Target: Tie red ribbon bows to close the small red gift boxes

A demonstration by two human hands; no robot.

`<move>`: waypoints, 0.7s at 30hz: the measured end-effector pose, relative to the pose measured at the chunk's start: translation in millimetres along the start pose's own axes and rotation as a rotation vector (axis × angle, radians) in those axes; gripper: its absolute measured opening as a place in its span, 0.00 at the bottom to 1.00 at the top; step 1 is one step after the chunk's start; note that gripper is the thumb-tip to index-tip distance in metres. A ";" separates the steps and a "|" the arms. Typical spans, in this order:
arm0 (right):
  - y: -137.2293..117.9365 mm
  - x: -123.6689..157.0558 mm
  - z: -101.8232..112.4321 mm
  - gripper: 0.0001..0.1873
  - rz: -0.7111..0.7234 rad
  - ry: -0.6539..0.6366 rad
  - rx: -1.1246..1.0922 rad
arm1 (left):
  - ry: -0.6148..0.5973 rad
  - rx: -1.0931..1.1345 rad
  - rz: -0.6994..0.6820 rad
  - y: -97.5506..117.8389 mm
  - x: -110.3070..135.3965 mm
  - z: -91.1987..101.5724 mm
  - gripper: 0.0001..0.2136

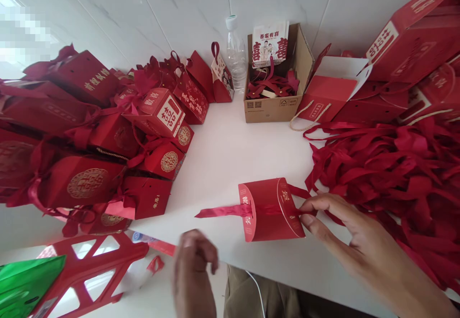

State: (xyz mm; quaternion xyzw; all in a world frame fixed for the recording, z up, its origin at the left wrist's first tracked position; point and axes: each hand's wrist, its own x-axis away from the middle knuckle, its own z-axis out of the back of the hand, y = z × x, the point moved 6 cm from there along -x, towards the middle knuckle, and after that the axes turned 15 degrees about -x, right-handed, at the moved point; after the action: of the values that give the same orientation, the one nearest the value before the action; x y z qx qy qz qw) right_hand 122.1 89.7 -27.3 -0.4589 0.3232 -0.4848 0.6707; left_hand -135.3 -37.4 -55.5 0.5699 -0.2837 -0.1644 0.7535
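A small red gift box (pixel 269 207) with curved end flaps and gold print lies on the table. A red ribbon (pixel 223 211) is threaded through it, one tail stretching out to the left and the rest coming out at the right. My right hand (pixel 348 241) pinches the ribbon between thumb and forefinger, close against the box's right end. Left of the box, at the table's front edge, my left hand (pixel 196 265) is somewhat blurred. Its fingers are loosely bent and I see nothing in them.
Finished-looking red boxes with bows (pixel 86 183) crowd the left side. Loose red ribbons (pixel 388 164) heap on the right, below larger red boxes (pixel 406 44). At the back stand a plastic bottle (pixel 236 54) and a cardboard box (pixel 268 111). A red plastic stool (pixel 97 265) is lower left.
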 end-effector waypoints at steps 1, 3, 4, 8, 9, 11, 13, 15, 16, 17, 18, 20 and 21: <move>-1.8 -0.1 1.3 0.13 0.038 0.017 0.015 | -0.104 -0.159 -0.013 -0.4 8.1 -12.7 0.15; -5.1 0.5 3.4 0.13 0.105 0.054 0.043 | -0.209 -0.359 -0.084 0.3 20.7 -30.8 0.17; -5.7 1.0 4.1 0.12 0.115 0.070 0.053 | -0.216 -0.422 -0.118 0.8 24.1 -35.8 0.17; -11.5 1.9 6.5 0.12 0.161 0.131 0.079 | -0.135 -0.487 -0.190 7.7 20.6 -40.1 0.17; -14.2 1.7 6.6 0.11 0.183 0.138 0.081 | -0.146 -0.477 -0.238 13.7 18.3 -42.8 0.17; -19.6 1.0 6.2 0.09 0.213 0.147 0.067 | -0.206 -0.414 -0.373 31.5 15.9 -51.9 0.15; -23.6 0.0 5.6 0.08 0.200 0.161 0.037 | -0.254 -0.331 -0.471 50.0 15.8 -61.4 0.11; -28.2 -0.6 5.2 0.08 0.182 0.185 0.000 | -0.269 -0.265 -0.487 62.5 15.6 -68.8 0.10; -30.8 -0.6 5.3 0.08 0.173 0.198 -0.020 | -0.269 -0.239 -0.476 66.1 15.2 -71.5 0.09; -33.1 -0.6 5.4 0.09 0.158 0.210 -0.042 | -0.268 -0.219 -0.458 68.1 14.5 -73.5 0.08; -35.1 -0.6 5.8 0.10 0.138 0.223 -0.066 | -0.267 -0.209 -0.439 68.9 13.6 -74.9 0.07; -37.8 -0.2 7.1 0.12 0.083 0.249 -0.107 | -0.277 -0.208 -0.403 68.0 11.6 -76.7 0.06; -38.8 0.1 7.7 0.13 0.057 0.261 -0.127 | -0.281 -0.211 -0.389 67.3 10.5 -76.8 0.06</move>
State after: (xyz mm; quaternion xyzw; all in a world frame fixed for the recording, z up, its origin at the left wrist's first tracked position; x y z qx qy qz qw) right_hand 115.1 87.7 11.6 -0.4243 0.4504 -0.4998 0.6061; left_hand -85.0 35.4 -3.4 0.5037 -0.2519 -0.4124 0.7161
